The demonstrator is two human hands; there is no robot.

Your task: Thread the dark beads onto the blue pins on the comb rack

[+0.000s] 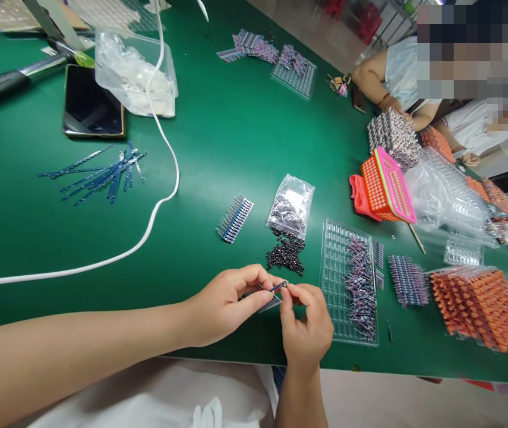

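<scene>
My left hand (227,303) pinches a small blue component with wire leads (278,286), and a short strip of such parts (270,304) pokes out beneath its fingers. My right hand (307,327) is closed in a pinch at the component's right end, on something too small to name. Both hands hover over the green table (218,148) near its front edge. Just beyond them lies a heap of small black beads (286,254) beside a clear bag of beads (291,205). A clear plastic tray (340,261) with several finished parts lies to the right.
A strip of blue components (234,218), loose blue strips (102,173), a white cable (160,202), a phone (92,102) and a clear box (135,72) lie to the left. A pink basket (387,185), orange part stacks (479,306) and another person's arm (376,71) are at right.
</scene>
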